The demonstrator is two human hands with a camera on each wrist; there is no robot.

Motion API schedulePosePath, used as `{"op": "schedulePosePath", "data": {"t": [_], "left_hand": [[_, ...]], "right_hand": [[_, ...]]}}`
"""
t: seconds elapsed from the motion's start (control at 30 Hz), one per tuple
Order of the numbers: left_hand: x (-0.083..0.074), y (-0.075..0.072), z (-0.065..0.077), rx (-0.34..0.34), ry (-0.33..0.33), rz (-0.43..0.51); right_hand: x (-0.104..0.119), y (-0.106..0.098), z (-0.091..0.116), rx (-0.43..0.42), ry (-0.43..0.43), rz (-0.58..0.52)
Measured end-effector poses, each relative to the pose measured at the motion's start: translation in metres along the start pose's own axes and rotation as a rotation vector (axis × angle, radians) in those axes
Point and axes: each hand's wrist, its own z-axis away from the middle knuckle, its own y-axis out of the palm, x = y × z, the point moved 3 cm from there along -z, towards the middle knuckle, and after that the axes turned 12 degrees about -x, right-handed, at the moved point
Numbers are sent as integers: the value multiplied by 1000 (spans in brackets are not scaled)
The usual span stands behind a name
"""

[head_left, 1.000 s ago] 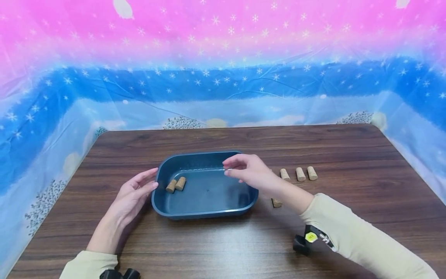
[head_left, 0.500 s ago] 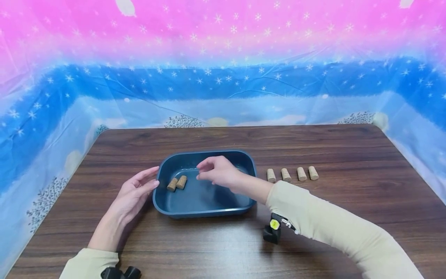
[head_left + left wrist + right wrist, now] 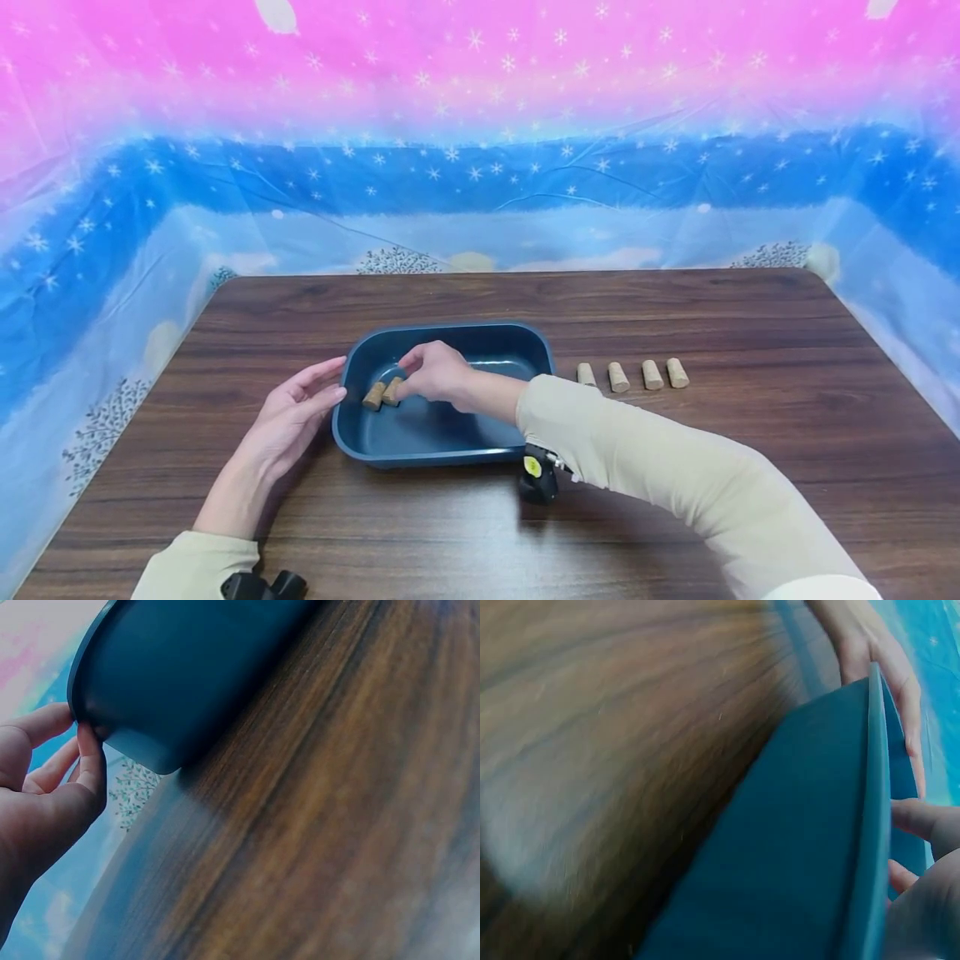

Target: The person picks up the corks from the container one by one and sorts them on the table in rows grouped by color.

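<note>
Two cork stoppers lie side by side at the left end of a dark blue plastic tub [image 3: 450, 457]. The left one [image 3: 373, 397] shows whole. My right hand [image 3: 437, 372] is inside the tub, and its thumb covers part of the right cork [image 3: 391, 390]. Its index fingertip stays apart from the thumb, with no cork visible between them. In the right wrist view, the tub's wall hides part of this hand. My left hand [image 3: 296, 417] touches the tub's left rim from outside, fingers and thumb loosely extended; the left wrist view shows its fingertips [image 3: 88, 742] against the tub.
Several corks [image 3: 652, 375] stand in a row on the brown wood-grain table [image 3: 420, 533], right of the tub. The right forearm and sleeve [image 3: 630, 442] cross the tub's right rim and part of the table. A snowflake-patterned cloth [image 3: 465, 167] hangs beyond the table's edges.
My right hand has moved left through the tub, from its right end to the corks inside. The left hand stays at the rim. The head view has shifted slightly.
</note>
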Motion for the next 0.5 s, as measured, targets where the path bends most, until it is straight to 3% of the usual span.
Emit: {"op": "schedulePosePath", "data": {"t": [0.1,0.2,0.5], "left_hand": [[0,0,1,1,0,4],[1,0,1,5,6,3],[0,0,0,8,17,12]], "right_hand": [[-1,8,-2,-13,90,-63],[-3,14,-3,-38,119,-74],[-6,18,-8,-99,-6,18]]}}
